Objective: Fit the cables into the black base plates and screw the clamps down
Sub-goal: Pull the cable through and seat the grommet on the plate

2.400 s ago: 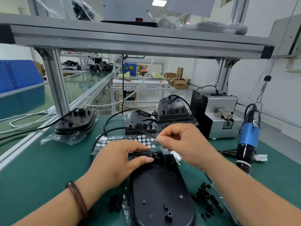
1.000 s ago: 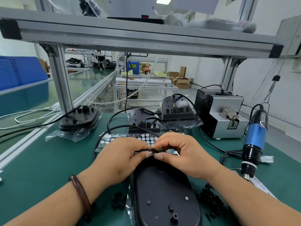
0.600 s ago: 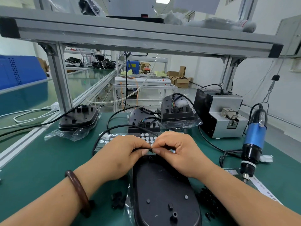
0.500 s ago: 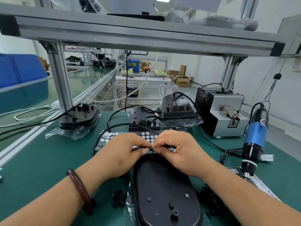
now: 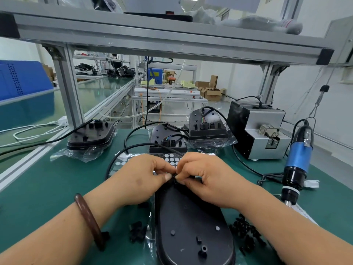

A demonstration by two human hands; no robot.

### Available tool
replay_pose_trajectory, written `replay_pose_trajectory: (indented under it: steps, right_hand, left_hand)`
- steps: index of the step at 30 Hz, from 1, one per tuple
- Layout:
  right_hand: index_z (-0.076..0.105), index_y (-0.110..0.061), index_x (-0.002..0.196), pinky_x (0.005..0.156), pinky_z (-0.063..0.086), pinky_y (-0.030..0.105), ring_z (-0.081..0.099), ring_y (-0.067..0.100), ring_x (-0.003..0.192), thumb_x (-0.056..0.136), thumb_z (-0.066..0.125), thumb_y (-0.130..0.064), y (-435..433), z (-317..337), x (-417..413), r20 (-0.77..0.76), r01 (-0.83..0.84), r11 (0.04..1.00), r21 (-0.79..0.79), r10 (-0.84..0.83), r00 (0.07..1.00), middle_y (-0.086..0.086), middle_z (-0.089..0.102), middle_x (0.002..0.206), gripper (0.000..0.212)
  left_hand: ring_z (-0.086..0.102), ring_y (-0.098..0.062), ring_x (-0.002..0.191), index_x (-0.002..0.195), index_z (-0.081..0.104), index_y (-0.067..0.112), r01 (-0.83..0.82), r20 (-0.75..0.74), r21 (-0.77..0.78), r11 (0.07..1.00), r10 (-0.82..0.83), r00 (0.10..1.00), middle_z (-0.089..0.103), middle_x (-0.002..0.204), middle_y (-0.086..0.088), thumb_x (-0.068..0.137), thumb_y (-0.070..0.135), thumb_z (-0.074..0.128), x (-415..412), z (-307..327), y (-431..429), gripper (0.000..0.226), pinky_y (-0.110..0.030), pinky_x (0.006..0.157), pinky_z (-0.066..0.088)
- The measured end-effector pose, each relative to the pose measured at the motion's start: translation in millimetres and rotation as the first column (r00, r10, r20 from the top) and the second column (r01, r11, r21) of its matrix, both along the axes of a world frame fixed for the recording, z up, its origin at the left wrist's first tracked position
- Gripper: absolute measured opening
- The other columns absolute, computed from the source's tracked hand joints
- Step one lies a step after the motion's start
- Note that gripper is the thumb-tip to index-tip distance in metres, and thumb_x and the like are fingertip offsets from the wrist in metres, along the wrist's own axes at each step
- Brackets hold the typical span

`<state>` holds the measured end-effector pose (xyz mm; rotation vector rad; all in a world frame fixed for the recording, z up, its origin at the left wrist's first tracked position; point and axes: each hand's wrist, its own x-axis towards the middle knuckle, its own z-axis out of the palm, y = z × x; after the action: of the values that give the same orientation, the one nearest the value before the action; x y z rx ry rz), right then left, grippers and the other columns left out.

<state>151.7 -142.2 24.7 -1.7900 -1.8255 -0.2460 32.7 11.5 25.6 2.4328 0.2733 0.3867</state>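
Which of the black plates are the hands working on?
The nearest black plate, lying flat under both hands. The left hand and right hand pinch a cable at its far end. The other three plates sit farther back, untouched.

One head-worn wide-angle cam, aimed forward and down along the bench.

It sits just above the forearms, so the left hand (image 5: 141,176) and right hand (image 5: 206,176) land dead centre and close up. They're pinching the thin black cable (image 5: 141,144) at the far end of the long black oval plastic base plate (image 5: 191,226). The grey aluminium shelf beam (image 5: 152,39) spans the top edge, and more benches show beyond it.
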Motion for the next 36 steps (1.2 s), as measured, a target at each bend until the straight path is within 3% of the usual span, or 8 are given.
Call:
replay_pose_trajectory:
  steps: [3,6,12,14,18,29,32,36]
  right_hand:
    - [0.065,-0.003,0.076,0.071,0.046,0.027,0.055,0.015,0.078,0.086,0.063,-0.007,-2.5,0.4,-0.7,0.029,0.013,0.999,-0.036,-0.012,1.000,0.000,0.058,0.091,0.012]
    - [0.062,-0.003,0.074,0.071,0.046,0.030,0.053,0.014,0.079,0.082,0.060,-0.008,-5.6,-0.5,-3.1,0.014,0.031,0.999,-0.044,-0.030,0.999,-0.003,0.053,0.094,0.009]
    - [0.069,-0.003,0.082,0.074,0.047,0.037,0.055,0.019,0.085,0.077,0.058,-0.006,-9.7,0.0,-2.6,-0.001,0.036,0.997,-0.064,-0.036,0.999,-0.001,0.050,0.103,0.012]
    - [0.069,-0.004,0.081,0.072,0.046,0.036,0.054,0.018,0.083,0.078,0.059,-0.005,-9.8,0.1,-3.2,0.015,0.042,0.997,-0.061,-0.041,0.999,-0.001,0.049,0.102,0.010]
    - [0.069,-0.003,0.083,0.074,0.047,0.036,0.056,0.020,0.082,0.078,0.060,-0.004,-9.6,0.3,-3.9,0.020,0.037,0.997,-0.064,-0.036,0.999,-0.001,0.053,0.101,0.011]
    - [0.072,-0.003,0.084,0.079,0.048,0.030,0.059,0.016,0.087,0.082,0.066,-0.007,-9.6,0.5,-1.3,0.017,0.017,0.999,-0.042,-0.016,1.000,0.001,0.058,0.101,0.008]
    - [0.073,-0.004,0.081,0.075,0.048,0.027,0.059,0.015,0.082,0.085,0.068,-0.010,-8.5,-0.7,-1.5,0.021,0.014,1.000,-0.008,-0.014,1.000,0.002,0.060,0.097,0.009]
    - [0.071,-0.002,0.079,0.072,0.048,0.029,0.058,0.018,0.080,0.087,0.067,-0.009,-7.8,-1.9,-0.5,0.028,0.005,1.000,0.007,-0.005,1.000,0.004,0.060,0.095,0.011]
  left_hand:
    - [0.052,0.006,0.059,0.085,0.066,0.042,0.017,0.009,0.005,1.000,-0.017,1.000,0.064,0.078,0.013,0.087,0.024,0.062,-0.5,-0.3,-0.7,0.018,-0.007,0.056,0.038]
    - [0.048,0.005,0.050,0.093,0.066,0.041,0.041,0.029,-0.044,0.998,-0.040,0.999,0.062,0.075,0.014,0.084,0.030,0.067,-0.6,-2.4,-0.1,0.014,-0.008,0.051,0.035]
    - [0.058,0.008,0.078,0.096,0.066,0.039,0.064,0.048,0.034,0.997,-0.065,0.997,0.064,0.086,0.020,0.082,0.026,0.070,-3.0,-3.5,1.2,0.019,-0.008,0.072,0.043]
    - [0.055,0.010,0.075,0.099,0.065,0.039,0.072,0.042,0.090,0.993,-0.076,0.996,0.062,0.084,0.020,0.085,0.022,0.067,-2.6,-2.8,2.3,0.022,-0.005,0.069,0.040]
    - [0.056,0.005,0.091,0.095,0.065,0.043,0.075,-0.004,0.154,0.985,-0.075,0.997,0.062,0.091,0.022,0.086,0.025,0.065,-1.2,-1.1,5.6,0.020,-0.023,0.088,0.046]
    - [0.056,-0.005,0.097,0.078,0.054,0.058,0.037,-0.051,0.206,0.978,-0.027,0.998,0.059,0.100,0.019,0.093,0.029,0.054,6.9,0.7,2.3,0.032,-0.032,0.090,0.046]
    - [0.054,-0.006,0.097,0.096,0.060,0.049,-0.012,-0.049,0.290,0.957,0.027,0.998,0.056,0.102,0.019,0.094,0.031,0.048,5.6,-1.0,-0.5,0.022,-0.032,0.087,0.047]
    - [0.051,-0.001,0.094,0.107,0.047,0.051,-0.064,-0.004,0.406,0.912,0.072,0.997,0.050,0.101,0.023,0.089,0.040,0.041,-3.6,-4.2,-7.3,0.022,-0.028,0.077,0.045]
